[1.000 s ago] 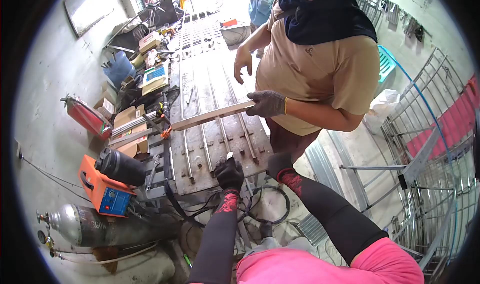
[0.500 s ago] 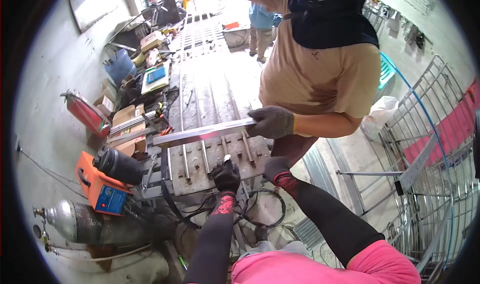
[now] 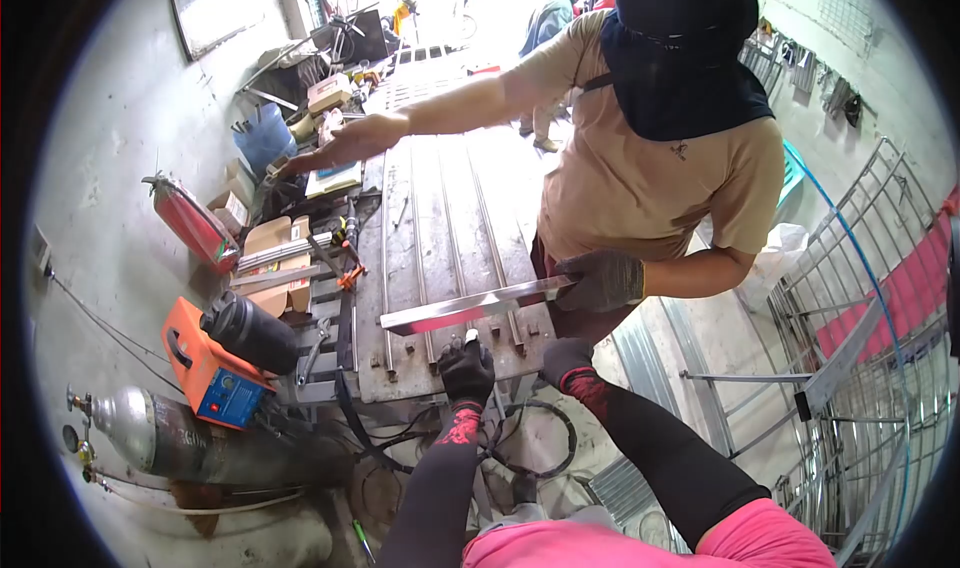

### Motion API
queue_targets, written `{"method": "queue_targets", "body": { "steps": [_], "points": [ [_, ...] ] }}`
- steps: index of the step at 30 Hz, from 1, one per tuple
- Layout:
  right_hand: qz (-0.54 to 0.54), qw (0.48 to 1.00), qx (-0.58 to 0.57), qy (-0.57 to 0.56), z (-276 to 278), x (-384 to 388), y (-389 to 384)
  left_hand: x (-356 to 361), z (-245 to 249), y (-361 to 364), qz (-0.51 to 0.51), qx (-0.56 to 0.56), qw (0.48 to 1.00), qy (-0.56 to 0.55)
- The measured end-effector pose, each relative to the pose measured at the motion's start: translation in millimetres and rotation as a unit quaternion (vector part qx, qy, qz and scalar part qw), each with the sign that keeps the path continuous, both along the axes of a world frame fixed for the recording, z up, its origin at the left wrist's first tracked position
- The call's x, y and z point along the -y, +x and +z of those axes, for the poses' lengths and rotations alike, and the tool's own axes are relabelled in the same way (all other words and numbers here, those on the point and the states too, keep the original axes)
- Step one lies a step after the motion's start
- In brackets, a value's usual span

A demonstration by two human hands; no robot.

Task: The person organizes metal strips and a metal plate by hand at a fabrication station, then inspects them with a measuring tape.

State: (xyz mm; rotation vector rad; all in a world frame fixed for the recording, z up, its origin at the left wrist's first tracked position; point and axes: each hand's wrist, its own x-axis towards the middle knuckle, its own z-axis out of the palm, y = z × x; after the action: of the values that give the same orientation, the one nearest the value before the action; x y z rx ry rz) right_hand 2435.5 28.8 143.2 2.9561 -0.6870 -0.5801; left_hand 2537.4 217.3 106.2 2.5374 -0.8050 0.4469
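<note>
My left hand (image 3: 467, 371), in a black glove, is closed at the front edge of a worn metal-topped bench (image 3: 440, 383). A small pale thing (image 3: 472, 336) shows at its fingertips, too small to name. At the bench's front right corner is my right hand (image 3: 567, 361), also gloved in black; its fingers are hidden. Several thin metal rods (image 3: 424, 258) lie lengthwise on the bench, their near ends close to my left hand. Above them a co-worker's gloved hand (image 3: 602, 280) holds a shiny square metal tube (image 3: 470, 306) crosswise.
The co-worker (image 3: 650, 168) stands right of the bench, the other arm stretched across it. On the left are an orange welding machine (image 3: 212, 368), a gas cylinder (image 3: 190, 443) and a fire extinguisher (image 3: 190, 223). Cables (image 3: 560, 418) loop below; metal racks (image 3: 850, 298) stand at right.
The co-worker has turned and reached the bare hand leftward over the bench. The metal tube now sits lower and further right in view. My hands keep their places by the bench as my view shifts.
</note>
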Motion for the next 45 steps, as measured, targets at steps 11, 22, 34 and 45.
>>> {"method": "queue_targets", "body": {
  "steps": [11,22,34,45],
  "points": [
    [0.025,0.998,0.042,-0.025,-23.3,3.1,-5.4,-0.3,-10.6,1.6,0.006,-0.002,1.0,0.01],
    [0.067,0.989,0.129,0.004,-67.4,21.4,-9.2,-1.4,1.8,-2.4,-0.031,0.028,0.998,-0.042],
    [0.058,0.996,0.053,0.033,1.4,8.0,-9.8,-3.2,-29.6,7.1,-0.01,-0.017,0.99,-0.143],
    [0.086,0.828,0.295,0.469,115.5,-57.4,-83.2,-75.5,124.9,-57.5,-0.055,-0.255,0.678,-0.687]
  ]
}}
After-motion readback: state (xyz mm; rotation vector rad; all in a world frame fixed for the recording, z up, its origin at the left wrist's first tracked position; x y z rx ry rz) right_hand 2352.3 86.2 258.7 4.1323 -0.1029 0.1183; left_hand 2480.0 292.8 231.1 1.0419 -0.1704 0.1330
